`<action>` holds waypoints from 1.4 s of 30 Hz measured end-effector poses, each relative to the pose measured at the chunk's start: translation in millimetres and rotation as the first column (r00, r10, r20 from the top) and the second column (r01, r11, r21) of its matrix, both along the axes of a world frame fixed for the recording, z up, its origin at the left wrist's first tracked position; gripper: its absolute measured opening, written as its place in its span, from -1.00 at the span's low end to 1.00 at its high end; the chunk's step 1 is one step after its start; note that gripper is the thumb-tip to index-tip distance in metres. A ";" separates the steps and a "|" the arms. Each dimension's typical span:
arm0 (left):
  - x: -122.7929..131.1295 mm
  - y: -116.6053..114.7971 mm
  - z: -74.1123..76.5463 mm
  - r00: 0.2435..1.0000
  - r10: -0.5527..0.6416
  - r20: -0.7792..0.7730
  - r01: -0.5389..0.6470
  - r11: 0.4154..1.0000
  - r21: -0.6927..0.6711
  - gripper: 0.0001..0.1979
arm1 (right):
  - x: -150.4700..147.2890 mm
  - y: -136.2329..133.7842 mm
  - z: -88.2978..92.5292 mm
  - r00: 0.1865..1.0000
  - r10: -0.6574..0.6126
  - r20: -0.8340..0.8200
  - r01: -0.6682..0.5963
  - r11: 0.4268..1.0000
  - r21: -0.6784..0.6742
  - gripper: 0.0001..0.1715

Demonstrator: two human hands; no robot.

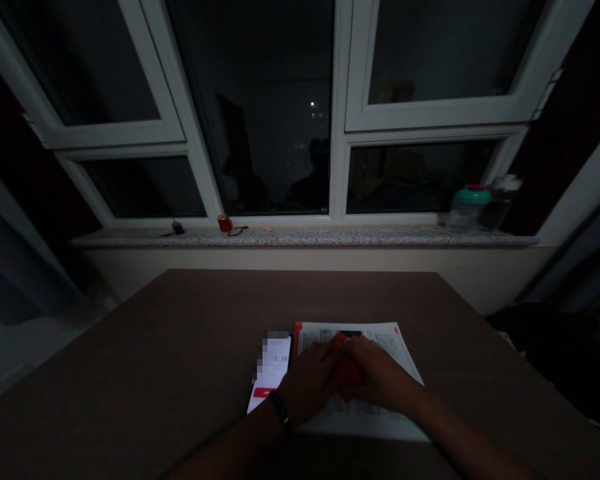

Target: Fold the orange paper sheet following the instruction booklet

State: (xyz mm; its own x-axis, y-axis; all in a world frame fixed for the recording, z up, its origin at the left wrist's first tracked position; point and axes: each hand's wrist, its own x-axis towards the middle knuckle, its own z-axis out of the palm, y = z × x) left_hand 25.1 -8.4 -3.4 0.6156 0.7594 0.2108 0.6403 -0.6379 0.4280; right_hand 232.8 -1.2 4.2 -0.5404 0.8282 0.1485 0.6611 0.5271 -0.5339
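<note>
A small red object [347,372], perhaps folded paper, lies between my two hands above a printed sheet or booklet [400,347] on the brown table. My left hand [310,380], with a dark band on its wrist, has its fingers closed on the red object's left side. From the right, my right hand [380,373] grips the same object, its fingers near the top. Parts of the red object are hidden by the fingers. Just left of the sheet, a phone [275,360] with a lit screen lies partly behind my left wrist.
The brown table [180,333] reaches to a wall below a window. On the stone sill [300,235] stand a small red jar [225,223], a small dark item [177,227] and a clear container with a teal lid [469,207]. Dark cloth [545,347] lies beyond the table's right edge.
</note>
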 end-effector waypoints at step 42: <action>-6.9 -3.4 0.9 0.995 -0.074 -0.074 0.074 0.997 -0.001 -0.32 | 40.5 13.0 -5.7 0.932 -0.329 0.151 0.289 0.928 0.235 -0.80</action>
State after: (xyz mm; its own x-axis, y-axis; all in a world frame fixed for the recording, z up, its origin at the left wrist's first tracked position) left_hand 18.1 -11.8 -2.5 0.6841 0.7106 0.1641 0.6208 -0.6855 0.3805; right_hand 273.3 11.7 -1.4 -0.2968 0.9201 0.2557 0.8849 0.3657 -0.2885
